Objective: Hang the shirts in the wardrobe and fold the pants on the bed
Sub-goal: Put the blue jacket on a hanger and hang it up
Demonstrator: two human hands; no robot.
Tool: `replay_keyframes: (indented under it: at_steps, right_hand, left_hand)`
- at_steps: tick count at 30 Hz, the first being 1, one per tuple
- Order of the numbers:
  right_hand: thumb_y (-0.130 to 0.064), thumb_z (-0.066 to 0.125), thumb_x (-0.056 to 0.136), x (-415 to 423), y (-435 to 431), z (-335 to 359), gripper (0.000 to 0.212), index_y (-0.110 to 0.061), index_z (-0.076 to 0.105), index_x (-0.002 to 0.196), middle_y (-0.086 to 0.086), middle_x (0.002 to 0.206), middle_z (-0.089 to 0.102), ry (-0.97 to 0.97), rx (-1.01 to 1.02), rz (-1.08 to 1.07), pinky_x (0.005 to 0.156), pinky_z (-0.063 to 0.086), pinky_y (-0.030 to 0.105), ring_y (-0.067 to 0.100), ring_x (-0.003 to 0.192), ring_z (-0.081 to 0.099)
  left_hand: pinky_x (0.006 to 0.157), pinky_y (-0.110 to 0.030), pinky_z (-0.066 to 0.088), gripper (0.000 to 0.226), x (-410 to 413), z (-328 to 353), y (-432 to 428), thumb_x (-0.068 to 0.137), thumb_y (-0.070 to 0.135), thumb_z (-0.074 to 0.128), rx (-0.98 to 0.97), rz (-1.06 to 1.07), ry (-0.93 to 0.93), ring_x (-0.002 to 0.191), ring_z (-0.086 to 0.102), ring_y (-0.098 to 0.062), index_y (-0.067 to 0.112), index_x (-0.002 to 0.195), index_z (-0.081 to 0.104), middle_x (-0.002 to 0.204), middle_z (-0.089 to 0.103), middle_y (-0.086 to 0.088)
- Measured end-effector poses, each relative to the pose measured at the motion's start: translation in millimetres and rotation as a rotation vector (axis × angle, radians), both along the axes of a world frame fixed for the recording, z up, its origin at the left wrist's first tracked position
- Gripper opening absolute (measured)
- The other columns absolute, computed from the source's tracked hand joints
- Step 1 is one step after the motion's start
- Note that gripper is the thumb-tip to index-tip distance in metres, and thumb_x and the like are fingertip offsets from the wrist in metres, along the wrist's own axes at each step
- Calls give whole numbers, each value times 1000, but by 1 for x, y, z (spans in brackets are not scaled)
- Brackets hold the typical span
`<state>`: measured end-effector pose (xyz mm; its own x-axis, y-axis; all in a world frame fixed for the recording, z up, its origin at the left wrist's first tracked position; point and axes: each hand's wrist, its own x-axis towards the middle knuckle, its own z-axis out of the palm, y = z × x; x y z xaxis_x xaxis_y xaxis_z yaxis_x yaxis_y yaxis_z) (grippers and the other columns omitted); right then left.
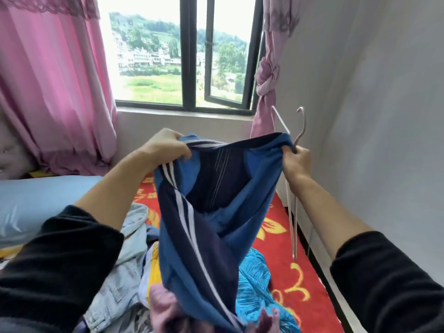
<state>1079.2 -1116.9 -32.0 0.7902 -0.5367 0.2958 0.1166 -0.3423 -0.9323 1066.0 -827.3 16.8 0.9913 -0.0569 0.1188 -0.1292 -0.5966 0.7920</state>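
I hold up a blue shirt [206,227] with navy panels and white stripes above the bed [300,267]. My left hand [168,146] grips its left edge and my right hand [296,159] grips its right edge, stretching the opening wide. In that same right hand is a pale wire hanger [292,207], its hook pointing up by the wall and its frame hanging down. The garment's lower part drapes onto a pile of clothes.
The pile holds light denim jeans [122,272], a turquoise garment [254,280] and a mauve one [163,306]. A blue pillow [36,203] lies at left. Pink curtains [48,80] flank the window [187,56]. A grey wall [372,116] runs close on the right.
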Motion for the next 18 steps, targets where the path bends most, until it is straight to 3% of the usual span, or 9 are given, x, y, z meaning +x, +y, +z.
replay_keyframes:
  at_steps: [2,4,7,9,11,13,15,16,18]
  right_hand:
    - [-17,51,88,-2,-1,-3,27,-12,51,61,-6,54,42,9,-4,-12,46,31,25,9,49,36]
    - [-17,50,90,-4,3,-11,28,-10,51,63,-4,54,42,22,11,-20,46,31,26,11,49,37]
    - [-14,48,91,-5,6,-20,34,-13,44,57,-4,54,41,11,45,-57,47,30,28,11,49,36]
    - [-14,48,91,-5,7,-23,34,-13,44,57,-3,54,42,22,17,-51,45,30,26,12,49,36]
    - [-15,49,91,-5,7,-26,35,-13,44,57,-3,54,43,44,-8,-48,45,32,23,12,50,38]
    - [-18,48,91,-3,4,-27,32,-14,47,59,-3,57,47,76,22,-67,54,37,27,15,54,43]
    - [-18,47,91,-2,-4,-26,29,-12,50,62,-2,60,50,86,67,-108,60,40,30,19,61,49]
    - [-17,46,90,-1,-8,-25,27,-11,52,64,-1,60,50,83,76,-129,62,40,31,21,64,50]
    - [-16,47,90,1,-15,-23,24,-7,55,69,2,63,51,71,69,-162,63,39,32,23,67,50]
  left_hand:
    - [52,-25,39,15,5,-20,10,52,18,56,422,57,-61,62,55,-26,9,63,53,66,61,-7]
    - [68,-31,46,13,5,-66,23,66,12,56,694,161,-41,87,60,-34,14,79,56,96,65,-15]
    - [86,-39,48,29,-9,-152,46,78,9,53,732,295,147,109,58,-36,12,107,58,118,60,-18]
    - [79,-37,47,16,-17,-190,55,82,10,54,562,328,235,103,59,-35,12,97,57,108,63,-19]
    - [66,-41,47,2,-15,-195,54,86,9,59,167,346,288,83,59,-33,7,86,59,85,59,-21]
    - [58,-37,43,12,-8,-167,47,86,13,67,-288,294,303,68,55,-26,3,90,63,77,58,-17]
    - [59,-29,51,26,-4,-117,44,80,25,73,-644,83,340,65,66,-24,4,95,68,80,70,-13]
    - [61,-29,55,34,-4,-90,46,72,30,77,-744,-69,370,69,70,-21,7,96,71,84,73,-10]
    - [65,-28,57,46,-3,-48,52,59,37,84,-711,-328,399,79,72,-18,15,97,75,91,74,-5]
